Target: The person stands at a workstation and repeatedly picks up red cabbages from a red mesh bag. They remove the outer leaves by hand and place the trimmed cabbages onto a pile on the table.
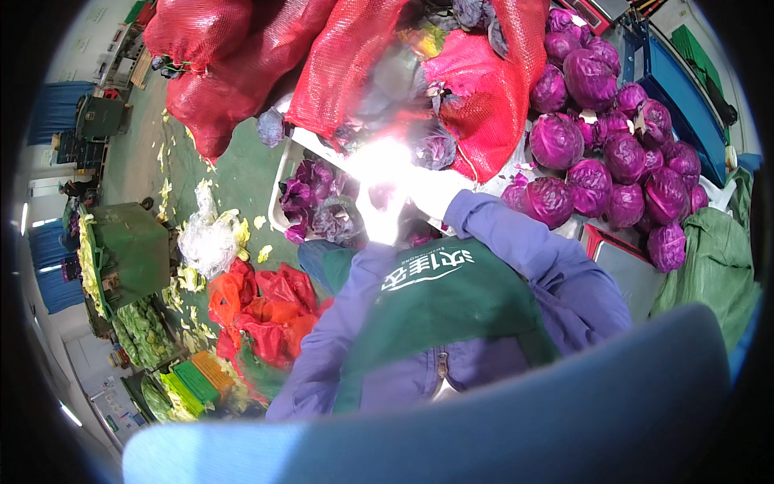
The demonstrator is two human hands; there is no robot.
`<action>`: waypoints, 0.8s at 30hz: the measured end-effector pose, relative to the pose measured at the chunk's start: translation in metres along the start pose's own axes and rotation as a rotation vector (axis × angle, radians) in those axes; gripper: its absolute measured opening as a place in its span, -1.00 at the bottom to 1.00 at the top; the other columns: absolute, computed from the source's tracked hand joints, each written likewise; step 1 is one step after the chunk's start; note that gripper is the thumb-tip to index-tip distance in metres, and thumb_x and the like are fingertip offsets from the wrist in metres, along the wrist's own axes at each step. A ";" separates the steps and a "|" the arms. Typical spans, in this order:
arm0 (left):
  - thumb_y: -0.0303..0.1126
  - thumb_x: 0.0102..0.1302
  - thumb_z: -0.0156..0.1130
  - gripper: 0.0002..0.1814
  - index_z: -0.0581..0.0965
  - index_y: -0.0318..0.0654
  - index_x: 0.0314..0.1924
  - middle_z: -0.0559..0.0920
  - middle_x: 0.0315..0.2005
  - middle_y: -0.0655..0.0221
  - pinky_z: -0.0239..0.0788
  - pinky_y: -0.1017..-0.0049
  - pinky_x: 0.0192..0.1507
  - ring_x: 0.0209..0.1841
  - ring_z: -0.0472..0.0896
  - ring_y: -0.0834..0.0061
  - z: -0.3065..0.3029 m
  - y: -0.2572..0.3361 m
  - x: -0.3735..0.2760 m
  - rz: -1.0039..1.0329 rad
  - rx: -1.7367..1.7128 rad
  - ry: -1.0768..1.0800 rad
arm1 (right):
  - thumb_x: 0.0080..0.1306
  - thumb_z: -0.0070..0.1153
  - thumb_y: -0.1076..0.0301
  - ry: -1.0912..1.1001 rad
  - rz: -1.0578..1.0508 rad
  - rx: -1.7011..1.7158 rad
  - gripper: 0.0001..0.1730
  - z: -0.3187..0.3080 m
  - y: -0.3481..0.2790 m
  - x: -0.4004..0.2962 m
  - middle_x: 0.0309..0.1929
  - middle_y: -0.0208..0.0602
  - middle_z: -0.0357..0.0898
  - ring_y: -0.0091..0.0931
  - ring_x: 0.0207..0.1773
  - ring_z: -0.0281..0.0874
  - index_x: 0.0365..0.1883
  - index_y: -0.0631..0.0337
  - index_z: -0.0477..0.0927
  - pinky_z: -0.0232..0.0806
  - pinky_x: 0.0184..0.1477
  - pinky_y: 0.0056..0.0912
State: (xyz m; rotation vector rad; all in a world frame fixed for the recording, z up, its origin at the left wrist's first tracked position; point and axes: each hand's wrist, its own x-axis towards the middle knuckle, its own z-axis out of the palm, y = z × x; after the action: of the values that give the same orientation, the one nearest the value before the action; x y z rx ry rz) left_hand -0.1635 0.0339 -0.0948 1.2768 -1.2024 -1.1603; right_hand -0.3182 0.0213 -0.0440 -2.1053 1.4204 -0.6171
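Observation:
My left hand (381,215) and my right hand (434,192) are close together in front of the apron, both washed out by strong glare. A small purple patch shows between them, but what they hold, if anything, is lost in the brightness. Below my left hand, a white plastic bin (279,202) contains loose purple cabbage leaves (308,187) and a dull purple leafy head (337,219). Just beyond my right hand, a dark purple cabbage (435,150) lies by an opened red mesh sack (484,115).
Peeled, glossy red cabbages (556,140) are piled at the right, near a blue metal box (677,97). Full red mesh sacks (242,91) stand at the far left. Crumpled red bags (272,302), clear plastic film (208,239) and leaf scraps litter the green floor (233,166), beside a green bin (130,251).

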 end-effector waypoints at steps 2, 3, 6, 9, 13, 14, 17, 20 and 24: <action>-0.54 0.03 0.34 -0.25 0.18 -0.30 0.22 0.37 0.04 0.21 0.25 0.43 0.11 0.06 0.38 0.41 0.004 0.004 -0.001 -0.097 -0.067 -0.010 | 0.34 -0.28 0.21 -0.120 0.095 0.088 -0.59 0.023 0.028 0.008 0.00 -0.14 0.45 -0.19 -0.23 0.55 0.13 0.07 0.34 0.38 -0.15 -0.16; -0.54 0.04 0.32 -0.28 0.20 -0.31 0.21 0.37 0.06 0.20 0.24 0.43 0.13 0.08 0.37 0.41 0.004 0.011 -0.001 -0.116 -0.085 -0.020 | 0.34 -0.26 0.19 -0.151 0.164 0.019 -0.60 0.028 0.038 0.013 -0.04 -0.11 0.47 -0.18 -0.23 0.54 0.09 0.07 0.36 0.37 -0.15 -0.15; -0.53 0.06 0.31 -0.31 0.22 -0.30 0.20 0.38 0.06 0.21 0.23 0.43 0.14 0.09 0.36 0.40 -0.002 0.005 -0.003 -0.068 -0.045 -0.076 | 0.32 -0.19 0.12 -0.158 0.341 -0.077 -0.63 0.034 0.077 0.023 -0.18 -0.04 0.53 -0.13 -0.22 0.52 -0.02 0.12 0.42 0.35 -0.15 -0.12; -0.50 0.08 0.33 -0.37 0.24 -0.35 0.13 0.39 0.01 0.15 0.34 0.46 -0.01 -0.02 0.44 0.45 -0.002 0.009 -0.006 -0.124 -0.053 -0.002 | 0.31 -0.14 0.08 0.021 0.463 0.069 -0.61 0.038 0.088 0.021 -0.26 0.03 0.55 -0.09 -0.20 0.50 -0.07 0.18 0.43 0.34 -0.12 -0.09; -0.41 0.07 0.37 -0.38 0.24 -0.37 0.06 0.41 -0.07 0.14 0.41 0.51 -0.19 -0.19 0.50 0.50 -0.005 -0.016 -0.007 -0.182 -0.114 0.172 | 0.34 -0.32 0.17 0.135 0.181 0.173 -0.65 0.008 0.030 0.001 0.07 0.00 0.40 -0.19 -0.15 0.51 -0.02 0.06 0.40 0.34 -0.11 -0.15; -0.39 0.07 0.37 -0.37 0.25 -0.37 0.07 0.42 -0.06 0.15 0.40 0.50 -0.20 -0.17 0.49 0.49 0.002 -0.017 -0.012 -0.197 -0.105 0.245 | 0.35 -0.31 0.17 -0.027 0.084 -0.075 -0.65 0.001 0.015 -0.008 0.12 -0.04 0.35 -0.23 -0.12 0.50 -0.01 0.02 0.42 0.33 -0.10 -0.16; -0.37 0.04 0.40 -0.26 0.20 -0.39 0.15 0.31 0.07 0.11 0.28 0.40 0.04 0.01 0.39 0.39 0.005 -0.040 -0.016 -0.099 0.091 0.293 | 0.34 -0.28 0.15 0.022 -0.100 -0.450 -0.65 0.019 0.008 -0.026 0.10 -0.13 0.38 -0.28 -0.10 0.50 0.01 -0.05 0.45 0.32 -0.12 -0.15; -0.38 0.01 0.41 -0.14 0.10 -0.37 0.24 0.28 0.07 0.18 0.16 0.44 0.17 0.09 0.31 0.38 0.014 -0.020 -0.016 -0.081 0.050 0.190 | 0.30 -0.22 0.22 0.002 0.113 -0.380 -0.62 0.027 0.010 -0.025 0.03 -0.05 0.41 -0.23 -0.17 0.48 0.04 0.09 0.44 0.33 -0.17 -0.14; -0.45 -0.04 0.44 -0.14 0.13 -0.37 0.21 0.28 0.06 0.16 0.18 0.42 0.17 0.09 0.32 0.39 0.027 -0.022 -0.016 0.038 0.194 0.210 | 0.29 -0.19 0.24 -0.177 0.477 -0.021 -0.64 0.039 0.036 -0.014 -0.14 -0.08 0.42 -0.23 -0.20 0.47 -0.01 0.21 0.43 0.34 -0.23 -0.15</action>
State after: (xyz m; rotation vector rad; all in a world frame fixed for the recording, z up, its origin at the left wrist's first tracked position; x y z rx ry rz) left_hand -0.1902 0.0488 -0.1180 1.4755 -1.1978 -0.8740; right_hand -0.3234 0.0293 -0.0978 -1.6923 1.7425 -0.2216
